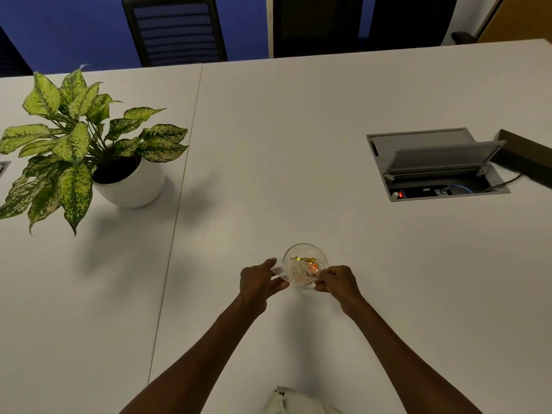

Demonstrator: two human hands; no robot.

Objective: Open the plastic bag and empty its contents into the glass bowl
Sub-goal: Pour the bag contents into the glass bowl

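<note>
- The left hand [259, 281] is pinching one edge of the plastic bag [294, 272], its grip clamped on the film at the near-left side of the glass bowl [304, 265].
- The right hand [337, 282] is gripping the opposite edge of the bag, fingers closed on the plastic at the bowl's near-right rim.
- The bag is hanging stretched between both hands directly over the bowl, which is standing on the white counter [298, 150] just beyond the knuckles.
- A gold-wrapped sweet [304, 259] is lying in or over the bowl, and an orange piece [313, 266] is showing beside it; whether that one is clear of the bag is too small to tell.
- Judging from this, the emptying is under way rather than finished.
- To do it well, the hands should be keeping the mouth spread wide and facing downward inside the rim, so nothing is spilling onto the counter.
- Lifting the closed end higher and shaking gently would probably be freeing anything clinging to the film.
- The potted plant [89, 144] and the cable hatch [433, 165] are sitting well apart and posing no hindrance.
</note>
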